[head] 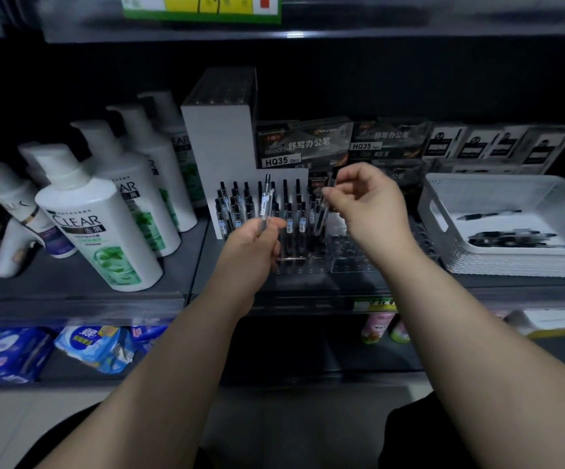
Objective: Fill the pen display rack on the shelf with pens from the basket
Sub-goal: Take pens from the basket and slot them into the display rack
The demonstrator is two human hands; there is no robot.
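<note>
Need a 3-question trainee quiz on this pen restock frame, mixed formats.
1. True or false: the left hand holds a pen upright.
2. The white basket stands on which side of the pen rack? A) left B) right C) on the shelf below
3. Fill in: the large white bottles left of the rack carry the brand word ____.
Key: 1 true; 2 B; 3 CLEAR.

The left hand [256,246] grips a clear pen [266,202] upright before the pen rack [308,264]. The right hand [366,202] seems to pinch a second pen [322,214] over its right side. Pens [511,236] lie in the white basket [477,184].
</note>
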